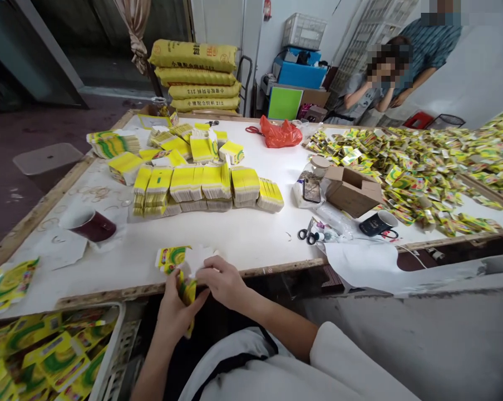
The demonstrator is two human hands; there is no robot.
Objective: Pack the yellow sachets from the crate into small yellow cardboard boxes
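Observation:
At the table's near edge, my left hand [174, 306] is wrapped round a yellow-and-green printed carton [188, 289], thumb on one side and fingers on the other. My right hand [222, 281] is closed at the carton's upper end, its fingertips pinched by a white flap; what lies exactly between them is too small to make out. Just beyond my left hand, a flat yellow carton [168, 257] lies on the white tabletop [235, 236]. Farther back stand rows of stacked flat yellow cartons [187, 184].
A crate [117, 328] of yellow cartons sits at lower left. A maroon mug [93, 225] stands left; scissors [309, 233], a dark mug [376, 224] and a cardboard box [351, 192] are right. A large carton heap [405, 161] lies beyond. Two people [427, 44] are at the back.

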